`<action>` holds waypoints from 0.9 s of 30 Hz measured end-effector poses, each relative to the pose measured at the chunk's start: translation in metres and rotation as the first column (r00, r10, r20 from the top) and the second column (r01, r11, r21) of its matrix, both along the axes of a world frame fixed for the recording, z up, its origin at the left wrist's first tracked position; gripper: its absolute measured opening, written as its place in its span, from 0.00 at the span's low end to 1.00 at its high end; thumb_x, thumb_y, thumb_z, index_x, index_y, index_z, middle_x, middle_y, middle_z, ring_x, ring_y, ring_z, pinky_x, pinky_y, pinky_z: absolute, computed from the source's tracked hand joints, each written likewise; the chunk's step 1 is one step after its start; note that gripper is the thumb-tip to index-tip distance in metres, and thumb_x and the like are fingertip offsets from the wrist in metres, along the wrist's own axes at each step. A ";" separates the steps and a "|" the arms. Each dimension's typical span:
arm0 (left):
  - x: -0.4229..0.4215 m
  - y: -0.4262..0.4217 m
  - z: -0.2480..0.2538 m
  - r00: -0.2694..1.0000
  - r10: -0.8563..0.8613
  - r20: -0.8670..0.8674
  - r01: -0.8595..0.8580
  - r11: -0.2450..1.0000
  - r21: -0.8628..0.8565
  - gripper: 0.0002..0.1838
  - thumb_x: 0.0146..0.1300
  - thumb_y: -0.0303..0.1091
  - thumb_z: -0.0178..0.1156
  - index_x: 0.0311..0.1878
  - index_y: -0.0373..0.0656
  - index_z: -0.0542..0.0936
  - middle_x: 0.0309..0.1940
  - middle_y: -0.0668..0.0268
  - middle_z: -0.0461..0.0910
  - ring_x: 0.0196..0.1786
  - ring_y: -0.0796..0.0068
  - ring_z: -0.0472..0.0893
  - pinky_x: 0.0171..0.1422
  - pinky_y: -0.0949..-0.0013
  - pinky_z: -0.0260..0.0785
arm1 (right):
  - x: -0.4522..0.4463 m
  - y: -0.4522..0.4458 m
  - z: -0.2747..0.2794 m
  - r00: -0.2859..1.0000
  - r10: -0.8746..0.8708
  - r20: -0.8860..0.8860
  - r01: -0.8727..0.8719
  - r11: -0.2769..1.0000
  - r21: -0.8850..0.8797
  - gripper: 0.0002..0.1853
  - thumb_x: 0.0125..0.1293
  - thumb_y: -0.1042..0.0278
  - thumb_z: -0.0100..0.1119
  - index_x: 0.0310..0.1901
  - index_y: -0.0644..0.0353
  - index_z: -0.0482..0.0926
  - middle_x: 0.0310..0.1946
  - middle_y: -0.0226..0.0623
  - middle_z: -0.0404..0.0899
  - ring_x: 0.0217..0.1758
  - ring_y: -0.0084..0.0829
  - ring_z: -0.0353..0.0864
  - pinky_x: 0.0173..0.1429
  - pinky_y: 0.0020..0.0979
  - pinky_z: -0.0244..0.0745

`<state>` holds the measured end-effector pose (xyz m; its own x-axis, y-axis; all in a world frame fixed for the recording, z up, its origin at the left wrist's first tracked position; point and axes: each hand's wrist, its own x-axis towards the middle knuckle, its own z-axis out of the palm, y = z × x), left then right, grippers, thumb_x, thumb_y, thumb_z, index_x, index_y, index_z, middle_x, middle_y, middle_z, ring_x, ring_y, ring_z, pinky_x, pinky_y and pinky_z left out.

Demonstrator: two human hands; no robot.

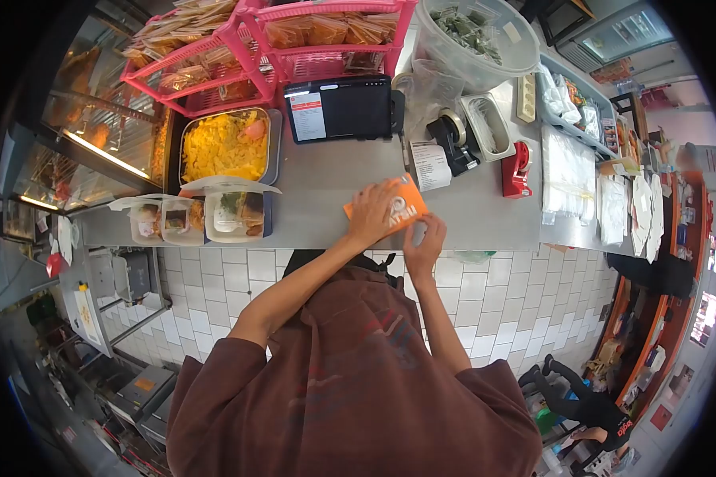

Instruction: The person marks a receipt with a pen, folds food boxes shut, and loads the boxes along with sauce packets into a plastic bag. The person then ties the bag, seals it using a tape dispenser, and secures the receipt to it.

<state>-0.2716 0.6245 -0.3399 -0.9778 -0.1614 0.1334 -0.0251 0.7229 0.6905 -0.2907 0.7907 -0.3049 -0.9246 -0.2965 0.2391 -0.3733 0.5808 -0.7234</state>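
Observation:
An orange box (406,202) with white lettering is at the front edge of the steel counter (326,187), tilted in view. My left hand (371,213) lies over its left part, fingers bent across the top and gripping it. My right hand (425,243) pinches its lower right corner; part of those fingertips is hidden. Just beyond the box lies a printed receipt (430,166), beside a black tape dispenser (456,145). Further left along the counter edge stand open paper boxes (238,213) filled with food.
A tub of yellow food (226,149), a tablet (340,110) and pink baskets of packets (324,30) line the back. To the right are a red tape dispenser (517,169), a metal tray (489,127) and plastic bags (568,176). Another person (582,404) is behind at lower right.

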 end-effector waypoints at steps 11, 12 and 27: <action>0.163 -0.137 0.050 0.762 0.642 0.088 -0.648 0.756 0.094 0.20 0.64 0.37 0.68 0.56 0.41 0.78 0.45 0.61 0.82 0.46 0.65 0.83 0.51 0.62 0.74 | 0.028 0.049 -0.010 0.990 0.008 -0.138 0.069 0.837 0.544 0.38 0.64 0.54 0.65 0.74 0.54 0.66 0.80 0.49 0.51 0.84 0.55 0.43 0.82 0.62 0.38; 0.175 -0.146 0.045 0.742 0.662 0.103 -0.669 0.740 0.066 0.19 0.64 0.37 0.68 0.55 0.41 0.78 0.44 0.60 0.81 0.47 0.62 0.83 0.51 0.60 0.74 | 0.021 0.054 -0.011 0.984 -0.058 -0.168 0.144 0.815 0.561 0.37 0.64 0.53 0.65 0.73 0.54 0.66 0.80 0.49 0.51 0.84 0.55 0.42 0.81 0.62 0.39; 0.156 -0.186 0.105 0.799 0.433 -0.418 -0.562 0.785 -0.260 0.30 0.67 0.46 0.63 0.68 0.43 0.73 0.59 0.55 0.76 0.50 0.54 0.82 0.58 0.56 0.72 | 0.034 -0.166 0.075 0.929 0.320 -0.184 -0.307 0.947 0.096 0.29 0.68 0.70 0.63 0.70 0.58 0.69 0.72 0.45 0.67 0.76 0.51 0.62 0.79 0.46 0.54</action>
